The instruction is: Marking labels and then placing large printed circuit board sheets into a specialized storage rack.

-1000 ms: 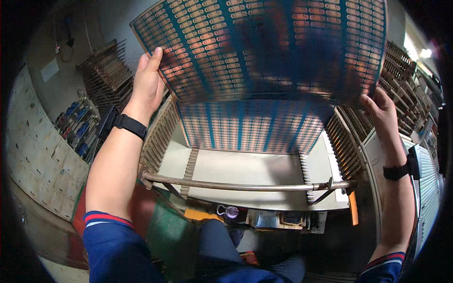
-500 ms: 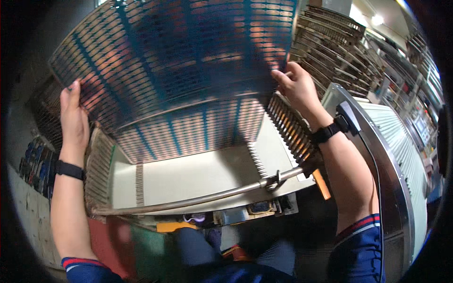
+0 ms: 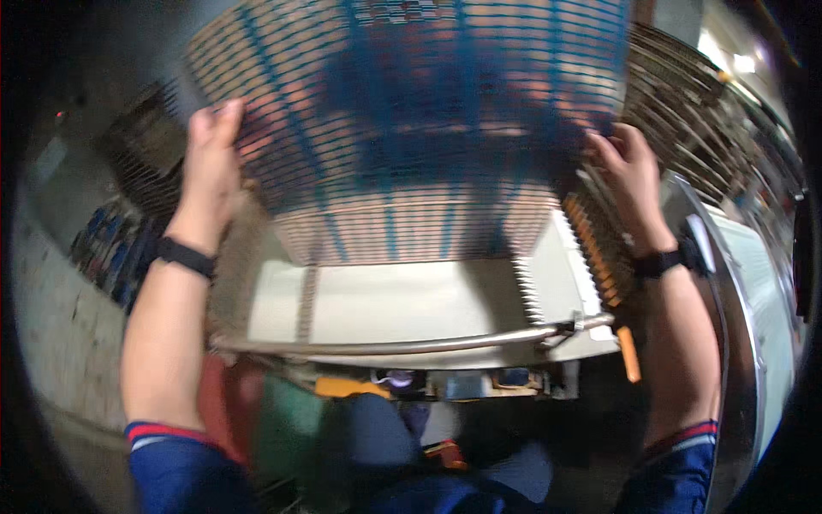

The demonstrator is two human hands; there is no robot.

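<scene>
A large copper-coloured circuit board panel with a fine grid pattern and blue stripes stands upright in front of me. My left hand grips its left edge, thumb and fingers closed on it. At the right edge my right hand pinches the same panel, its fingertips blurred. Below is a rack with a pale floor, toothed strips and a metal bar across its near side. Behind the held panel's lower edge, a second similar panel stands in the rack.
Stacked slotted racks rise at the far right. Beside my right forearm is a metal-edged machine with a ribbed pale surface. An orange piece sticks out by the rack's right corner. Dark items lie at the left.
The whole view has swung, so the rack, panel and both hands appear farther right and more level. Both hands still hold the panel by its side edges.
</scene>
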